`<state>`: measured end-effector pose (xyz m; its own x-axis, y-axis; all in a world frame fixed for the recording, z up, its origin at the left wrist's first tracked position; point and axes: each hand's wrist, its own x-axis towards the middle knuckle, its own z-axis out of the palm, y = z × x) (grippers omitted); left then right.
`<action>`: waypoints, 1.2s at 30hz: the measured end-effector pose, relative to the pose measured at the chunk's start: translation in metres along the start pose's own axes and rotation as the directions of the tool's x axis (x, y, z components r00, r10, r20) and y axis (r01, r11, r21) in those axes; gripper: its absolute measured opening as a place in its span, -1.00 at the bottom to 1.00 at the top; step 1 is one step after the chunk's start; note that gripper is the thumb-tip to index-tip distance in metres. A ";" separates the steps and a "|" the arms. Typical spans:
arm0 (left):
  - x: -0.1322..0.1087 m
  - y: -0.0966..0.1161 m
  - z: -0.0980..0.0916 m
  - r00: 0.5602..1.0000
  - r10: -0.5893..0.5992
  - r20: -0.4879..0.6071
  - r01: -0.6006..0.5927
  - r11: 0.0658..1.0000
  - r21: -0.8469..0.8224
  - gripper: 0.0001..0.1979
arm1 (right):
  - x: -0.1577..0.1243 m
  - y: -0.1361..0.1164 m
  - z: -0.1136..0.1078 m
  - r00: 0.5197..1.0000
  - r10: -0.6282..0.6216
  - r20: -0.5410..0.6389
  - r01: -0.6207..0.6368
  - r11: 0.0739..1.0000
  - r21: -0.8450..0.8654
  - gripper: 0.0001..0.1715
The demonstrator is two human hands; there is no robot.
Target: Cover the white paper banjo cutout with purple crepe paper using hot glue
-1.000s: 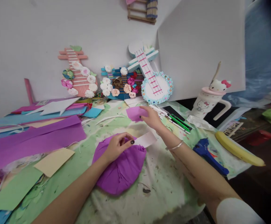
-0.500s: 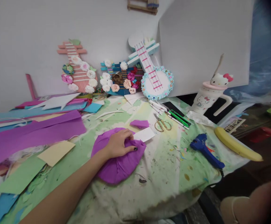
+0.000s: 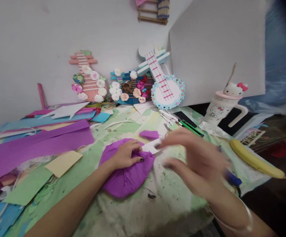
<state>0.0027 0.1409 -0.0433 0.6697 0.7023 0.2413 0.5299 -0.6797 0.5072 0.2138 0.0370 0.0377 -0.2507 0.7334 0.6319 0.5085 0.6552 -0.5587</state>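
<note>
A round, flattish piece wrapped in wrinkled purple crepe paper [image 3: 123, 182] lies on the table at the middle. My left hand [image 3: 128, 154] rests on top of it, fingers curled and thumb pressed on the paper at its right side. From under the purple edge a white strip [image 3: 149, 147] sticks out. My right hand [image 3: 197, 161], smeared by motion, is over the table to the right, thumb and fingers apart with nothing seen between them. Behind the strip lies a small purple paper scrap [image 3: 148, 134]. Gold-handled scissors [image 3: 167, 127] are mostly hidden behind my right hand.
Purple paper [image 3: 41, 144] and coloured sheets cover the left side. Decorated instrument models, one with a round white body [image 3: 167, 95], lean at the wall. Green pens [image 3: 191, 127], a white cup [image 3: 219, 110], a banana [image 3: 256, 159] and a partly hidden blue tool [image 3: 233, 179] are on the right.
My right hand has come up from the lower right over the table, covering most of the scissors and blue tool. My left hand stays on the purple piece. The view has shifted slightly.
</note>
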 end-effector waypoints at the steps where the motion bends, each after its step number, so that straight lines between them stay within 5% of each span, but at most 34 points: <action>1: 0.000 -0.002 -0.001 1.000 0.020 0.001 -0.020 0.999 -0.030 -0.84 | 0.008 0.015 0.010 0.998 -0.017 0.053 0.016 1.000 0.011 -0.68; 4: -0.001 -0.007 -0.004 0.999 0.039 0.028 -0.034 0.986 -0.163 -0.82 | 0.021 0.058 0.042 0.904 0.090 0.417 -0.061 0.995 -0.084 -0.44; 7: -0.003 -0.011 -0.010 0.995 0.026 0.092 0.005 0.947 -0.321 -0.81 | 0.019 0.079 0.063 0.839 0.119 0.531 -0.072 0.991 -0.109 -0.36; 14: -0.012 -0.022 -0.022 0.958 0.022 0.286 0.152 0.806 -0.572 -0.71 | 0.007 0.074 0.070 0.774 0.069 0.629 -0.283 0.927 0.247 -0.55; 19: -0.018 -0.025 -0.030 0.941 0.051 0.336 0.187 0.748 -0.637 -0.68 | 0.002 0.076 0.088 0.714 0.145 0.685 -0.583 0.665 0.467 -0.58; 28: -0.008 -0.016 -0.039 0.927 0.096 0.363 0.001 0.966 -0.258 -0.64 | 0.000 0.080 0.101 0.658 0.300 0.691 -0.741 0.420 0.524 -0.52; 36: -0.015 -0.007 -0.036 0.942 0.049 0.333 0.025 0.977 -0.213 -0.69 | -0.001 0.081 0.102 0.672 0.341 0.657 -0.736 0.410 0.539 -0.50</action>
<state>-0.0300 0.1429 -0.0213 0.8299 0.5575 -0.0235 0.4232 -0.6014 0.6777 0.1708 0.1076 -0.0632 -0.5365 0.8355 -0.1190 -0.0516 -0.1732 -0.9835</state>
